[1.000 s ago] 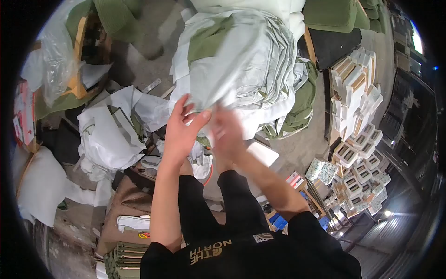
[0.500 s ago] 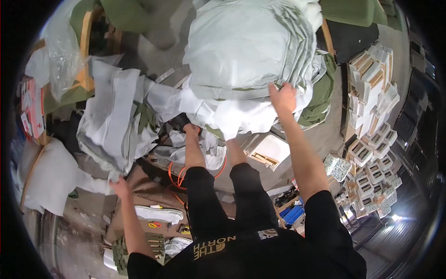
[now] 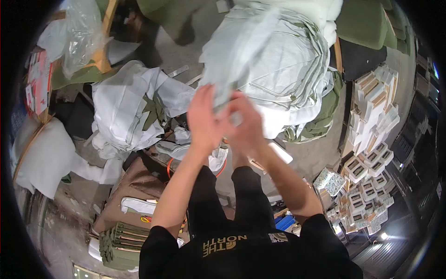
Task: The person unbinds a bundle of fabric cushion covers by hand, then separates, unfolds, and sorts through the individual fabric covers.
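Note:
In front of my body both hands are close together and smeared by motion. My left hand (image 3: 203, 118) is closed at the near end of a blurred, pale fabric piece (image 3: 234, 56). Beside it, my right hand (image 3: 242, 122) is closed on the same end, with a small pale bit between its fingers. The piece stretches up and away over a large stack of whitish fabric covers (image 3: 290, 65) with green edges. To the left lies a loose heap of white fabric (image 3: 121, 109) with some green cloth showing.
White wadding (image 3: 44, 153) sits at far left, near a clear plastic bag (image 3: 81, 37). Folded green pieces (image 3: 123, 246) are stacked at lower left, beside a brown-covered surface (image 3: 134, 181). White-and-wood parts (image 3: 374, 109) are piled on the right. An orange hose (image 3: 169, 169) lies near my legs.
My left hand has moved from the left heap to the centre, and my right hand has left the stack's edge to join it. A pale fabric piece is now held between them.

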{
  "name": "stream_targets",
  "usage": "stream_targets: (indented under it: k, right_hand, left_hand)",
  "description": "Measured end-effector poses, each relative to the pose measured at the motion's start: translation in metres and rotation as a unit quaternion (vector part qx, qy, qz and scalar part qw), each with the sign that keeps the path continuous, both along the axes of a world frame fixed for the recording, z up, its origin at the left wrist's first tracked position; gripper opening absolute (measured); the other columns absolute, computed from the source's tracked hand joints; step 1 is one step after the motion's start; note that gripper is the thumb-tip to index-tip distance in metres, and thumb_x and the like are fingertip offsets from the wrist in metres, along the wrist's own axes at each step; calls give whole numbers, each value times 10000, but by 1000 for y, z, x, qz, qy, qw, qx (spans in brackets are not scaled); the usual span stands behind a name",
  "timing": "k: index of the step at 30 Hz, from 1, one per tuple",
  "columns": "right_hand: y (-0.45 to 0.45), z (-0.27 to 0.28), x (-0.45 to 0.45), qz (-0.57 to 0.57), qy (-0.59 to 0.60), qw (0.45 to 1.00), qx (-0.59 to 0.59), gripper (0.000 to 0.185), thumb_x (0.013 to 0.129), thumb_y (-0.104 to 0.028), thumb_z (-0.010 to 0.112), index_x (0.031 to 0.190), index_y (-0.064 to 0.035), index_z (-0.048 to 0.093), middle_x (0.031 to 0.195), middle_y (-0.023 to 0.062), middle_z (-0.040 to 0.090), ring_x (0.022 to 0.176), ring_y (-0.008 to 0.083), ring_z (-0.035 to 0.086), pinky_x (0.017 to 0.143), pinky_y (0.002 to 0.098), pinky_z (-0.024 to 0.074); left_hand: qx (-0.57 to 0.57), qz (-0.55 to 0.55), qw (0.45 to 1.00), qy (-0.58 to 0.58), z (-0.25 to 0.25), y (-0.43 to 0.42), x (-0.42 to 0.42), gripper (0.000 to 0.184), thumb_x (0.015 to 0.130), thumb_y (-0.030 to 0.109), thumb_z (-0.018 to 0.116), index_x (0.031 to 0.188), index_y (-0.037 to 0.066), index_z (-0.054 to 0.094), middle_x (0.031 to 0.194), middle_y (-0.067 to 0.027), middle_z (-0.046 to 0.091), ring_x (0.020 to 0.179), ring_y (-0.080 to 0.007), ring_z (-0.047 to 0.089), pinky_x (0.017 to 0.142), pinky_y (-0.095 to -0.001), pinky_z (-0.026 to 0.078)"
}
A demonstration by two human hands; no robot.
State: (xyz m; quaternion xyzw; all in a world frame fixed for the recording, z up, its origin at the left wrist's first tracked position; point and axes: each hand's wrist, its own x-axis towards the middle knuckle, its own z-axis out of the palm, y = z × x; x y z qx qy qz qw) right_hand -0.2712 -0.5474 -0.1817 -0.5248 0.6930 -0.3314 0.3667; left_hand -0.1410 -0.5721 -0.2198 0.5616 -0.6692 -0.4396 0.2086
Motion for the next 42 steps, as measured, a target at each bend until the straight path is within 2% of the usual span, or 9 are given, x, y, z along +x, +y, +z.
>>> stream_targets:
  k: [4, 6, 9, 13, 20, 26, 28, 34, 42]
  right_hand:
    - [-24, 31, 18, 80, 10, 993, -88, 265, 756, -88, 718, 1000, -76, 614, 1148, 130, 635, 1021, 327, 615, 914, 411, 475]
    - [-9, -1, -12, -34, 26, 999, 1, 358, 767, -115, 729, 1104, -78, 614, 1184, 141, 625, 1078, 335, 598, 914, 414, 475]
    - [33, -81, -108, -243, 184, 941, 149, 551, 787, -195, 737, 1264, -22, 524, 1204, 181, 585, 1078, 368, 566, 957, 433, 449]
    - [73, -101, -189, -239, 404, 819, 329, 708, 793, -340, 682, 1370, -29, 415, 1241, 245, 561, 1151, 424, 539, 970, 485, 446]
    - [29, -102, -184, -232, 328, 813, 421, 334, 812, -344, 657, 928, -30, 661, 1156, 224, 639, 1072, 435, 584, 906, 489, 469]
    - [3, -41, -30, -4, 191, 980, -52, 223, 747, -109, 726, 875, 21, 599, 1345, 278, 486, 1161, 442, 498, 984, 485, 417]
    - [-3, -7, 31, 75, 94, 991, -59, 228, 709, -85, 735, 865, 35, 620, 1319, 307, 501, 1162, 463, 523, 971, 488, 441]
    - [-3, 27, 148, 218, -8, 973, -80, 480, 703, -69, 708, 1156, 24, 579, 1332, 290, 505, 1211, 459, 505, 984, 491, 436]
    - [19, 0, 171, 255, -73, 961, 75, 559, 803, -83, 676, 1312, 37, 478, 1364, 220, 502, 1243, 364, 494, 1027, 429, 386]
  left_hand:
    - [57, 281, 957, 45, -7, 1, 81, 368, 895, 134, 669, 1215, -34, 601, 1141, -135, 669, 963, -217, 622, 850, -359, 494]
    - [111, 513, 851, 23, 7, -6, 130, 417, 933, 194, 675, 1237, -72, 574, 1215, -114, 640, 999, -197, 590, 866, -352, 493]
    - [132, 587, 799, 4, -23, 27, 252, 484, 968, 194, 602, 1339, -83, 462, 1366, -144, 529, 1110, -249, 565, 945, -389, 467]
    - [317, 620, 707, -122, -64, 87, 356, 502, 946, 229, 615, 1349, -28, 459, 1255, -147, 556, 1012, -236, 569, 872, -344, 476]
    - [257, 240, 933, -76, -93, 141, 226, 372, 961, 165, 588, 1280, -20, 539, 1248, -129, 599, 1114, -206, 572, 970, -333, 449]
    - [230, 196, 939, 164, 8, 47, 72, 492, 913, 123, 606, 1373, 6, 479, 1314, -121, 558, 1164, -217, 549, 974, -349, 448]
    - [193, 251, 921, 228, 41, 22, 65, 613, 844, 131, 700, 1396, 18, 457, 1306, -135, 545, 1133, -231, 539, 939, -346, 461]
    - [343, 283, 860, 251, 72, -17, 129, 241, 921, 104, 575, 1129, -17, 578, 929, -60, 632, 848, -107, 534, 758, -300, 476]
    - [199, 289, 922, 166, 27, -7, 187, 369, 899, 217, 573, 1139, -63, 560, 986, -269, 639, 911, -412, 622, 848, -407, 473]
